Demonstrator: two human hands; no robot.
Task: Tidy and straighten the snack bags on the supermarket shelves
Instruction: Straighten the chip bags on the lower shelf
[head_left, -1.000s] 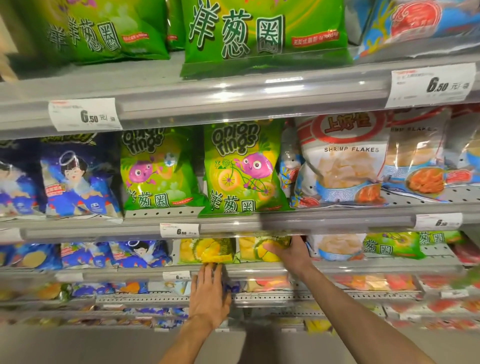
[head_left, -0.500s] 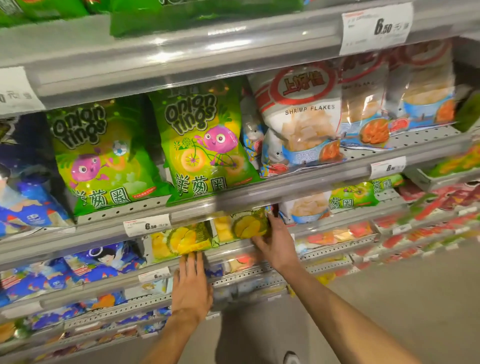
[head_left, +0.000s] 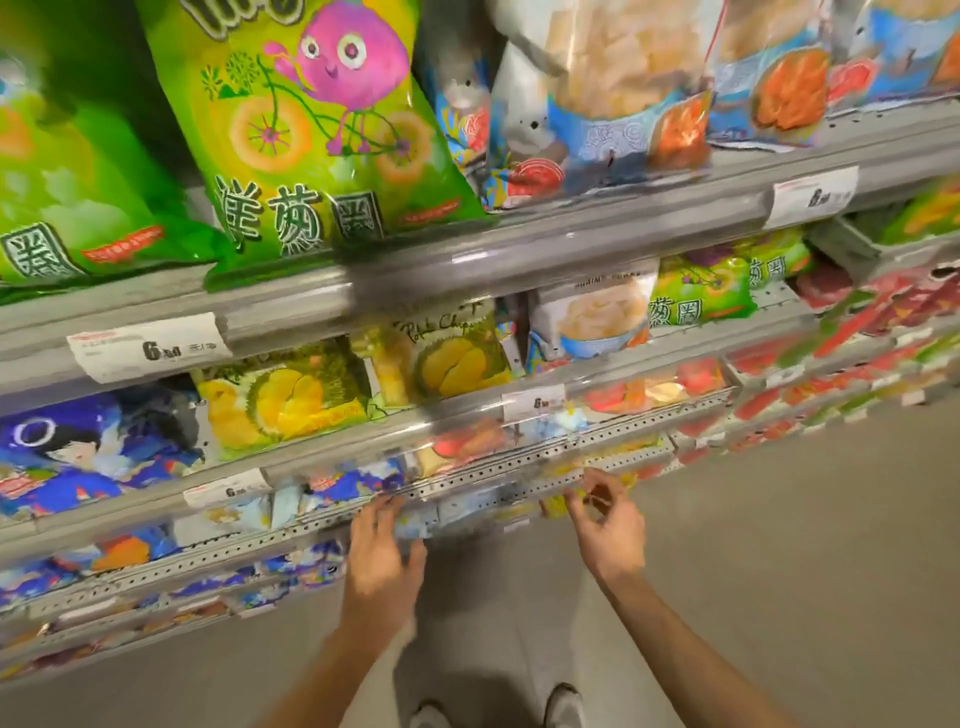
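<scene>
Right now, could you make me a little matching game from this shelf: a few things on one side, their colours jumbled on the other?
Things:
1. onion rings bag
2. durian chips bag
3. cartoon figure bag
4. price tag

Colours:
A. white
B. dark blue
C. bright green
D. yellow and green

Pairs: 1-C, 2-D, 3-B, 4-A

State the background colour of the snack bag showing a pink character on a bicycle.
Bright green onion ring bag, seen clearly in the head view.
</scene>
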